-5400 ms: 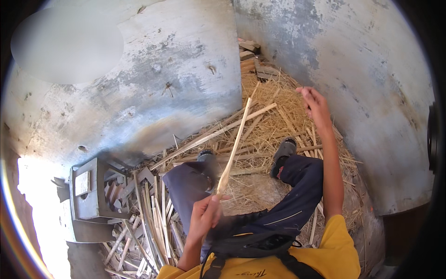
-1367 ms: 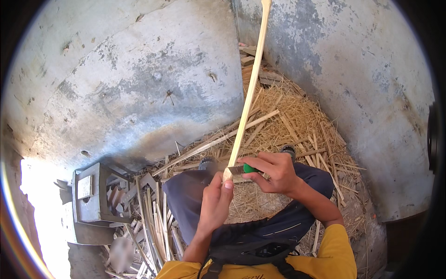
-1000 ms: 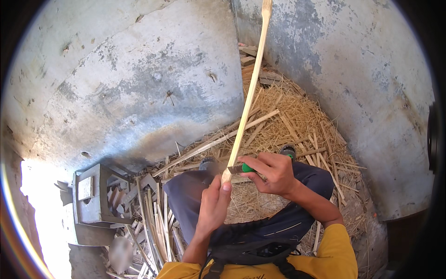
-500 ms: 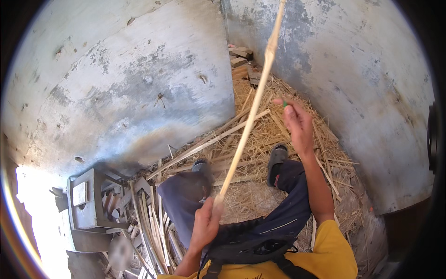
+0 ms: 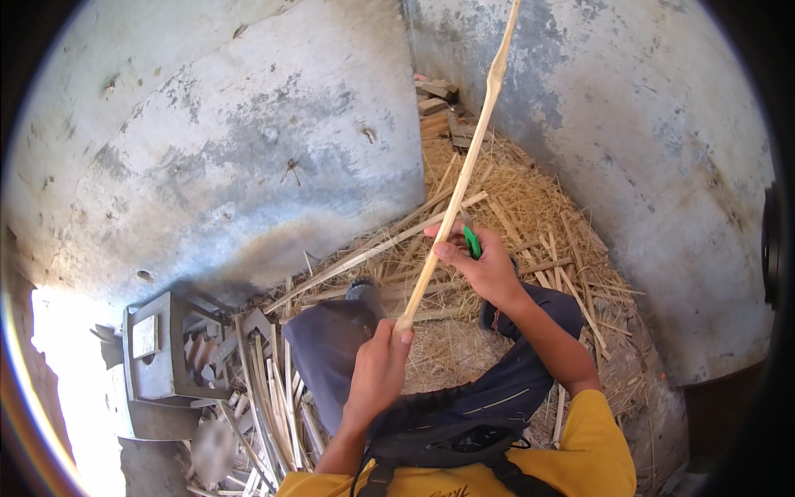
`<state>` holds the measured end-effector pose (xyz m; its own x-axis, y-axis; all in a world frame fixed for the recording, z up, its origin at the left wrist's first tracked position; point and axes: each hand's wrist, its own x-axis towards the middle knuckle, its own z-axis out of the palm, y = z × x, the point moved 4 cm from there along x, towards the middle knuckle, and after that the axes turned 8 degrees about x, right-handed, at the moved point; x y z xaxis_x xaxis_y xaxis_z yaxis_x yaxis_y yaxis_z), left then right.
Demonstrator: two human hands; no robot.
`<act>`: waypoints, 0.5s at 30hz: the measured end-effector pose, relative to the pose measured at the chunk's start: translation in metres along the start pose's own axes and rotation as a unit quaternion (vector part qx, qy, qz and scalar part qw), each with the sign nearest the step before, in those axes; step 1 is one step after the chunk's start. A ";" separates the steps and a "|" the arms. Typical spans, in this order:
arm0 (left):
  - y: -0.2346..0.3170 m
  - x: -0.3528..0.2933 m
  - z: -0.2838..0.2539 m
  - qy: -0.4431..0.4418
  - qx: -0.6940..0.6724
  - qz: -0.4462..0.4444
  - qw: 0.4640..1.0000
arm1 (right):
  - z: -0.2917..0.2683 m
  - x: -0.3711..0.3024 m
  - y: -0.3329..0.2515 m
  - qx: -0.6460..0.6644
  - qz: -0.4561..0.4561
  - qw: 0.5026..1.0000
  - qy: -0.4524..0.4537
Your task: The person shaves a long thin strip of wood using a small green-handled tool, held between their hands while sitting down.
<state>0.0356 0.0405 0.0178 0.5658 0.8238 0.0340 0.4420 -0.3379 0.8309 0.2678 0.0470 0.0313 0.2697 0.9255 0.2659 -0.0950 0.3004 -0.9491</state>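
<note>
A long pale bamboo strip (image 5: 468,166) slants up and away from my lap, with a thicker knot in its upper part. My left hand (image 5: 379,366) grips its lower end, fingers wrapped round it. Partway up, my right hand (image 5: 483,261) has its thumb against the strip and its fingers behind it. A small green-handled knife (image 5: 472,241) is held in that same hand, beside the strip; its short grey blade is partly hidden. The strip's far end runs past the upper edge of the view.
Straw-like shavings (image 5: 530,199) and loose strips cover the floor around my feet. A grey box-like frame (image 5: 170,352) stands at the left, beside a pile of long strips (image 5: 273,398). Worn walls (image 5: 248,141) meet in the far corner, where wood blocks (image 5: 435,95) are stacked.
My right hand has come in from the right and down onto the strip, bringing the green-handled knife. My left hand has risen slightly, still gripping the lower end.
</note>
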 end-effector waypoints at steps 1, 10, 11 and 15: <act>-0.002 0.002 0.001 -0.008 -0.017 -0.011 1.000 | -0.001 0.000 -0.001 -0.002 -0.003 1.000 0.005; -0.009 0.010 0.001 0.008 -0.160 -0.026 0.987 | 0.004 -0.035 -0.015 -0.236 -0.187 0.951 -0.067; -0.008 0.010 0.002 0.002 -0.180 -0.027 0.983 | 0.009 -0.038 -0.014 -0.264 -0.222 0.935 -0.083; -0.003 0.009 0.002 -0.036 -0.233 -0.054 0.970 | 0.023 -0.048 -0.014 -0.330 -0.298 0.887 -0.125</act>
<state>0.0407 0.0480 0.0148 0.5875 0.8039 -0.0923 0.1475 0.0057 0.9890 0.2347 0.0039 0.0359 -0.1447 0.6948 0.7045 0.5974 0.6289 -0.4975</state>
